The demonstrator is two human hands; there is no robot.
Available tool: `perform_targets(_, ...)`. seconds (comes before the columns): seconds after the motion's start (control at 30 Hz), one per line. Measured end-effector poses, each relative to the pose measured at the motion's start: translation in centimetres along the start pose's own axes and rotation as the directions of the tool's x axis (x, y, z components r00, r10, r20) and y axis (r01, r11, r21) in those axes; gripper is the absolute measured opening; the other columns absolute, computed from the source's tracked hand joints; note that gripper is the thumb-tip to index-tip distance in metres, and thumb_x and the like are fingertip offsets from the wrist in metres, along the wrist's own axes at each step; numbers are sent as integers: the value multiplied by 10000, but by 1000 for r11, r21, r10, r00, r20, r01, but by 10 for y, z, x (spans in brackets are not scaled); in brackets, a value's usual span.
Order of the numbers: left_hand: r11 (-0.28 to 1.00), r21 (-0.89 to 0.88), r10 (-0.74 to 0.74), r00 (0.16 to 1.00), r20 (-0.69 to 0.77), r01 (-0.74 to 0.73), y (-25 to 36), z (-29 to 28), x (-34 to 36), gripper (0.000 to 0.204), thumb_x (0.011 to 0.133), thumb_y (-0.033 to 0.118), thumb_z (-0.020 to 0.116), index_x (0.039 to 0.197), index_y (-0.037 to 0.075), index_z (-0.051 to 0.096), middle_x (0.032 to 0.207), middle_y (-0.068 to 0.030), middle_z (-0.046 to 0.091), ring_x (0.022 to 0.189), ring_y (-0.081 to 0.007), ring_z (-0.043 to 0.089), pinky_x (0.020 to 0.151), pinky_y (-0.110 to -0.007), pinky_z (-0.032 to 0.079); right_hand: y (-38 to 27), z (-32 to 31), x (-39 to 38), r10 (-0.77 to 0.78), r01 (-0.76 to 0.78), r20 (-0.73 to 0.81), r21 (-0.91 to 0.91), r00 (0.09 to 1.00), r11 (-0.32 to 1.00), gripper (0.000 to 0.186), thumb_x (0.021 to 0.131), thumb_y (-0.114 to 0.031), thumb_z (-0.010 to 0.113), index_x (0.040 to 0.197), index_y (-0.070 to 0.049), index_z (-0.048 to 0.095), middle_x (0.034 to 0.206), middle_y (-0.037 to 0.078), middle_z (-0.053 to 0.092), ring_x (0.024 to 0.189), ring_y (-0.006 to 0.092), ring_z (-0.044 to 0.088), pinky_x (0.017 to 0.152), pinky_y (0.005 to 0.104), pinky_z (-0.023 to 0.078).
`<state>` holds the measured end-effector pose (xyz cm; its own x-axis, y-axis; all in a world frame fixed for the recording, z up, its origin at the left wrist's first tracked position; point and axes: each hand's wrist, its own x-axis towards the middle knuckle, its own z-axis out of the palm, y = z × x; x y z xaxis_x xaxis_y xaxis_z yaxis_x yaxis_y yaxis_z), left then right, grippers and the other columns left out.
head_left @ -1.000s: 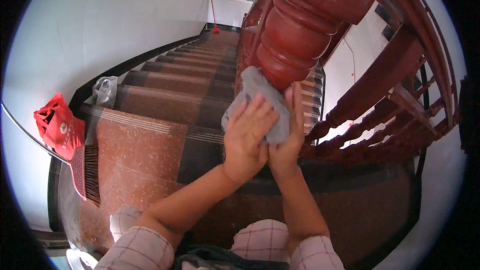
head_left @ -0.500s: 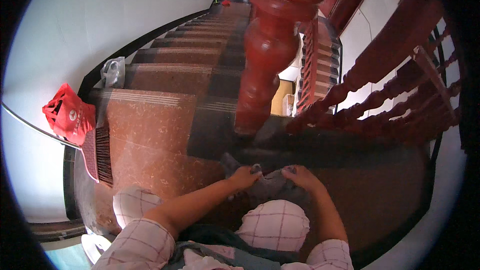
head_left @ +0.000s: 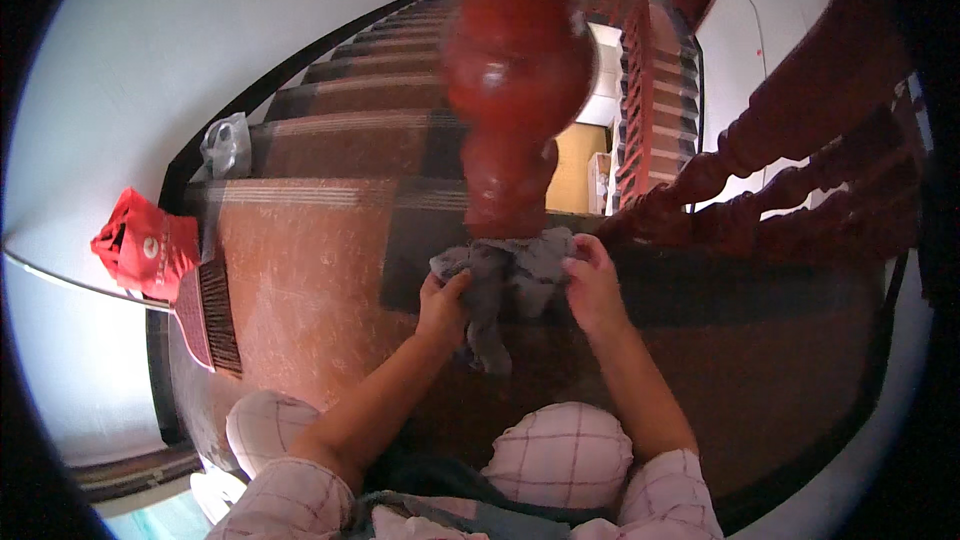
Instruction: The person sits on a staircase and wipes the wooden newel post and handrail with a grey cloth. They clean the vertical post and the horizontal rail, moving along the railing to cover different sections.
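Note:
A crumpled grey cloth [head_left: 535, 275] hangs between my two hands at the foot of the red turned wooden post [head_left: 510, 160]. My left hand [head_left: 442, 302] is closed on the cloth's left end, and a loose fold dangles beside it toward the floor. My right hand [head_left: 592, 285] pinches the other end between thumb and fingers. The cloth's upper edge lies against the base of the post, where the post meets the dark floor border. Whether any of the cloth reaches behind the post is hidden.
Stairs [head_left: 350, 135] lie beyond the landing on the left. A red bag [head_left: 150, 245] and a broom [head_left: 208, 315] lean by the left wall, near a clear plastic bag [head_left: 228, 148]. Red balusters [head_left: 740, 205] run along the right. My checked-trouser knees flank my arms.
Both hands have moved forward with the cloth, from above the floor up to the foot of the post. The view has shifted closer to the post.

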<state>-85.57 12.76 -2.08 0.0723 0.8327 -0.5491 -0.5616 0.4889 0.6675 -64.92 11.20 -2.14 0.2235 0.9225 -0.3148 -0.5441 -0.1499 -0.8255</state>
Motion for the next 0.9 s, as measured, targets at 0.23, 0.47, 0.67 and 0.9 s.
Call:
perform_targets(0.23, 994, 82, 67, 994, 82, -74, -16, 31, 27, 269, 847, 12, 488, 1107, 74, 514, 993, -77, 576, 876, -210, 582, 632, -337, 481, 55, 22, 17, -257, 225, -19, -420, 966, 879, 275, 770, -44, 677, 916, -51, 444, 836, 39, 494, 784, 147, 477, 728, 301, 426)
perform_targets(0.47, 963, 267, -27, 999, 44, 14, -92, -54, 125, 305, 885, 103, 470, 1184, 80, 524, 1085, -89, 587, 958, -229, 572, 755, -351, 484, 103, -1, 41, -417, 357, 3, -522, 909, 775, 317, 730, -13, 699, 876, -71, 424, 783, 9, 472, 720, 89, 458, 640, 260, 423)
perform_targets(0.67, 791, 576, -133, 977, -166, 206, -99, -39, 128, 304, 851, 141, 485, 1120, 69, 607, 1049, -127, 638, 984, -239, 610, 798, -362, 501, 140, -52, 72, -44, -81, -163, -688, 986, 721, 324, 702, -83, 696, 962, -41, 506, 885, 119, 589, 820, 230, 583, 723, 350, 470)
perform_targets(0.9, 82, 952, -121, 951, -286, 296, -107, -74, 109, 305, 820, 239, 567, 1057, 51, 611, 1010, -130, 627, 983, -265, 605, 718, -391, 529, 122, -79, 22, 284, -304, -180, -818, 942, 489, 459, 700, -127, 683, 1114, -16, 515, 1034, 175, 598, 1004, 290, 581, 841, 387, 462)
